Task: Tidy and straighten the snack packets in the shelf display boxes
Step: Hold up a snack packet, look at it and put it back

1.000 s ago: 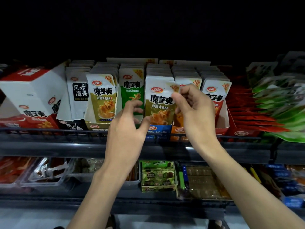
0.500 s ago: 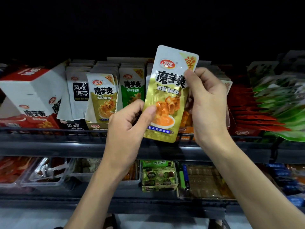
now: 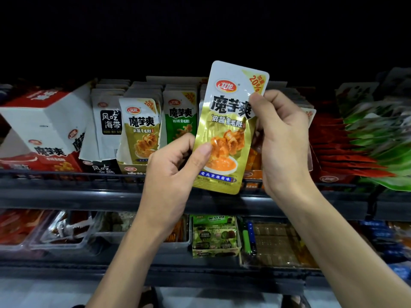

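A dark upper shelf (image 3: 66, 192) runs across the scene, crowded with display boxes of snack packets standing on end. At its left a white-and-red carton (image 3: 44, 121) sits tilted. To the right of it come a white row (image 3: 109, 125) of packets, then a gold row (image 3: 141, 130) in an open-fronted box, then a green row (image 3: 180, 121). On the far right lie heaps of red packets (image 3: 333, 152) and green packets (image 3: 382, 141), the latter blurred. A lower shelf (image 3: 66, 270) carries clear trays (image 3: 62, 230) and a small green box (image 3: 214, 236).

Both forearms reach up from the near edge. Between the hands a single gold packet (image 3: 226, 130) is held upright, its top leaning slightly right and its printed face toward the camera. It is in front of the upper shelf, clear of every box, and hides part of the rows between the green row and the red packets. Its lower edge hangs about level with the shelf's front rail.

The right hand (image 3: 282, 138) grips the packet's upper right edge, thumb pressed on the front beside the large characters, fingers wrapped behind. The left hand (image 3: 171, 172) pinches the lower left edge, thumb flat on the front and the other fingers curled behind.
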{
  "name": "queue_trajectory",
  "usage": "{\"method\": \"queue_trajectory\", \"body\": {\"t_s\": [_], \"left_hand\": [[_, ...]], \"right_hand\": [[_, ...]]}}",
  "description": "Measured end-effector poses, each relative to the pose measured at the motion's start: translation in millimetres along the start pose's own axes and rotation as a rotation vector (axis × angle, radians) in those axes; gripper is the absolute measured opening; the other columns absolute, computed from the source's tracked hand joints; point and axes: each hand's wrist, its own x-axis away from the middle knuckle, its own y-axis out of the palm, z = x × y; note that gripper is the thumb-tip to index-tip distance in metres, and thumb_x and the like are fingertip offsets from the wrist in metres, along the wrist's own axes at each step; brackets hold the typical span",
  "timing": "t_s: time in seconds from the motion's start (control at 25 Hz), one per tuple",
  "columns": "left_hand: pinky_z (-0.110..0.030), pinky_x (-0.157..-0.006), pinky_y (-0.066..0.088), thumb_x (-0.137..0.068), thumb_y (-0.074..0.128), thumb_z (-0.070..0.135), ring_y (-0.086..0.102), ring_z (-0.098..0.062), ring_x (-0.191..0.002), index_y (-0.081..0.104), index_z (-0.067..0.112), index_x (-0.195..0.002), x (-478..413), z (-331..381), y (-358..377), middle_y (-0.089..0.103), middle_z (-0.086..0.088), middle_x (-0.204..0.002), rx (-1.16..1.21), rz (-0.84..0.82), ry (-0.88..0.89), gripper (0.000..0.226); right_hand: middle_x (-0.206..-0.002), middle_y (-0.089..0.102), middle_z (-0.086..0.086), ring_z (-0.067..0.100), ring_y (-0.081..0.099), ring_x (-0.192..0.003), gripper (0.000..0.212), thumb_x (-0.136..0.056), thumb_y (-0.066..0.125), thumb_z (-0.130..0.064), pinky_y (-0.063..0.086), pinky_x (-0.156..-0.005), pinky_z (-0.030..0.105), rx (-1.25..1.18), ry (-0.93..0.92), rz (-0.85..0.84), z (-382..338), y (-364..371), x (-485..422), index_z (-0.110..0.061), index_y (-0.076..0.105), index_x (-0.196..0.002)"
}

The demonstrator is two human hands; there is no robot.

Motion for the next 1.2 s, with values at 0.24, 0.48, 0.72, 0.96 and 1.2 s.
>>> {"method": "queue_trajectory", "body": {"t_s": [0.24, 0.48, 0.72, 0.96, 1.2], "left_hand": [[-0.029, -0.054, 0.048, -0.095, 0.055, 0.021, 0.058, -0.019, -0.062, 0.058, 0.004, -0.073, 1, 1, -9, 0.063, -0.005, -0.068, -0.079, 0.046, 0.000, 0.028], [-0.048, -0.060, 0.054, -0.098, 0.057, 0.030, 0.066, -0.023, -0.072, 0.065, 0.007, -0.082, 1, 0, -29, 0.069, -0.002, -0.077, -0.322, 0.189, -0.019, 0.029], [-0.028, -0.064, 0.044, -0.097, 0.055, 0.035, 0.059, -0.009, -0.073, 0.060, 0.026, -0.096, -1, -2, -68, 0.065, 0.008, -0.087, -0.585, 0.570, -0.124, 0.010], [-0.028, -0.068, 0.037, -0.093, 0.055, 0.029, 0.056, -0.014, -0.078, 0.062, 0.032, -0.094, 2, -10, -87, 0.062, 0.011, -0.093, -0.913, 0.334, -0.362, 0.007], [-0.029, -0.070, 0.037, -0.096, 0.053, 0.031, 0.048, -0.014, -0.080, 0.065, 0.029, -0.098, 3, -6, -86, 0.056, 0.010, -0.100, -0.994, 0.264, -0.393, 0.013]], "right_hand": [[-0.075, 0.061, 0.004, 0.015, 0.052, -0.062, 0.024, -0.101, 0.054, -0.017, 0.043, -0.050, 0.030, 0.068, -0.028, -0.027, 2, 5, 1, -0.018, 0.060, -0.078], [-0.083, 0.073, 0.006, 0.013, 0.051, -0.052, 0.008, -0.092, 0.068, -0.013, 0.041, -0.045, 0.018, 0.148, -0.035, -0.189, 2, 24, -9, -0.008, 0.066, -0.098], [-0.082, 0.066, -0.011, 0.005, 0.060, -0.066, 0.014, -0.095, 0.064, -0.016, 0.046, -0.057, 0.017, 0.241, -0.147, -0.159, 16, 67, -9, -0.014, 0.064, -0.109], [-0.086, 0.065, -0.013, 0.002, 0.062, -0.076, 0.022, -0.098, 0.062, -0.025, 0.048, -0.064, 0.019, 0.476, -0.322, -0.149, 41, 107, -17, -0.018, 0.061, -0.118], [-0.093, 0.069, -0.005, 0.008, 0.062, -0.079, 0.024, -0.093, 0.068, -0.024, 0.051, -0.068, 0.029, 0.859, -0.247, -0.236, 79, 119, -18, -0.018, 0.064, -0.116]]}}
